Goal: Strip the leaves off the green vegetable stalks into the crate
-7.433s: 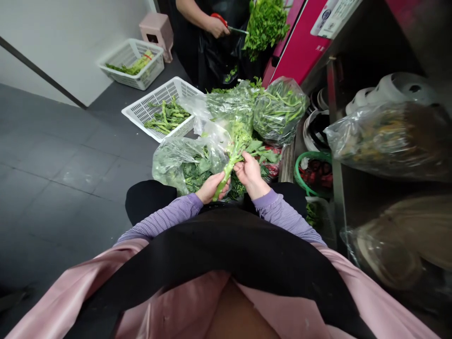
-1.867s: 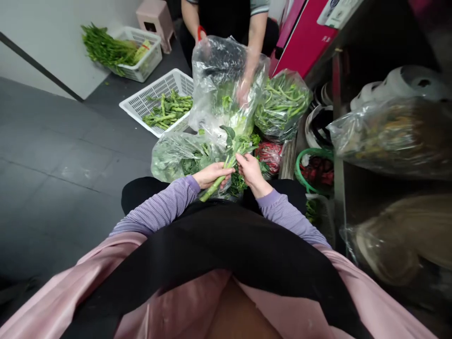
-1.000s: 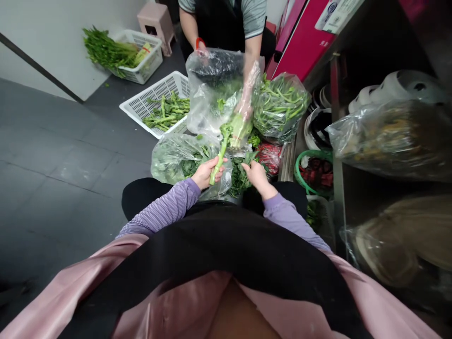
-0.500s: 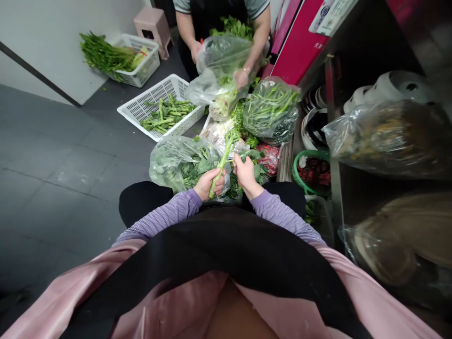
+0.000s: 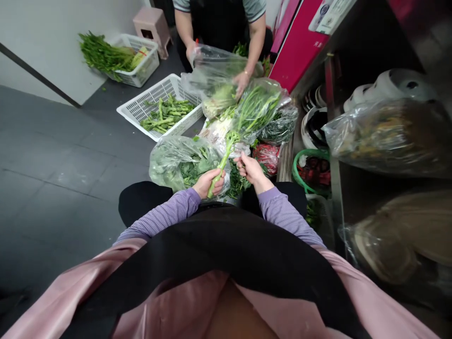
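Slantwise, the green stalk (image 5: 223, 161) crosses the left hand (image 5: 209, 182); most juts beyond it.

- A food-preparation area, apparently the back of a commercial kitchen or produce shop; which of the 2 cannot be told.
- The landmark: a white basket (image 5: 150, 96) of green stems (image 5: 169, 113), on grey floor tiles (image 5: 70, 165).
- Just nearer than the white basket: a clear bag (image 5: 165, 162) of leafy greens (image 5: 193, 172).
- Beyond it, leftward: a 2nd basket (image 5: 151, 68) and pink stool (image 5: 155, 26).
- Beyond it, rightward: 1 co-worker (image 5: 219, 28) handling a plastic bag (image 5: 215, 66).
- Far right of it: metal rack (image 5: 336, 188) with bagged goods (image 5: 384, 136).
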{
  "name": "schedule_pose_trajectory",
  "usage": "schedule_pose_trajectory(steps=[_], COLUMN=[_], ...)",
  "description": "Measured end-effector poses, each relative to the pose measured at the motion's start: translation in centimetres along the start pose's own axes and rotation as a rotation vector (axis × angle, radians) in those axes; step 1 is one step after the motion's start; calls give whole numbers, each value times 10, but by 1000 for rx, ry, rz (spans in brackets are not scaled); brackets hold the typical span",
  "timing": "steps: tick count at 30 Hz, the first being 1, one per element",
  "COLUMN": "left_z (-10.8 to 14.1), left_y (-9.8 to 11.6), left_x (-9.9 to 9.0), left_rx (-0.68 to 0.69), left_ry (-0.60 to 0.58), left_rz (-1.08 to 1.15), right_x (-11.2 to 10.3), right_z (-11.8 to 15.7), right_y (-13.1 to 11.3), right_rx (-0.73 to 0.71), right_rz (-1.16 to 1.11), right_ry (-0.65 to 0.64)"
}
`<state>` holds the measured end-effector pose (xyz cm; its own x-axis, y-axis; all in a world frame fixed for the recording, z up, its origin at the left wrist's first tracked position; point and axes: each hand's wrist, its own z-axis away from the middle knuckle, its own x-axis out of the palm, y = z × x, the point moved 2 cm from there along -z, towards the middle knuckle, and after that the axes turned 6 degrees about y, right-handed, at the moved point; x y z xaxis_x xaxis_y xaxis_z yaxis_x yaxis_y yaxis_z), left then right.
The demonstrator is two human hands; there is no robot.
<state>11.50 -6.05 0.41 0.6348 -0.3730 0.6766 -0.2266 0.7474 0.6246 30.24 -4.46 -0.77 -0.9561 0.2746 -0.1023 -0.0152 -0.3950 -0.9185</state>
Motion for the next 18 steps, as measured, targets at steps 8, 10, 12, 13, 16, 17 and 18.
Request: schedule_pose_trajectory(steps=[8,10,12,13,16,17,18], left_z=[-3,-5,-6,-7,-9,-9,-8], left_y=[-7,-6,-5,-5,-6,-8,-9], left_x=[4,0,-5,-7,-11,-11,-12], left_rx=[123,131,159,175,200,213,239], left_ry=[182,225,268,294,401,442,483], left_rz=[-106,-114,-183,-251,-531,-646,-773], right_x=[32,32,21,12,-9,-12,-13], right_z=[34,40,34,29,11,6,2], right_y=[-3,12,24,28,22,15,8], right_rx=[-702,-730,-515,-357,-81,-97,-147], right_rz=[449,672,858,924,859,747,616], right_ry=[205,73,62,101,216,243,273])
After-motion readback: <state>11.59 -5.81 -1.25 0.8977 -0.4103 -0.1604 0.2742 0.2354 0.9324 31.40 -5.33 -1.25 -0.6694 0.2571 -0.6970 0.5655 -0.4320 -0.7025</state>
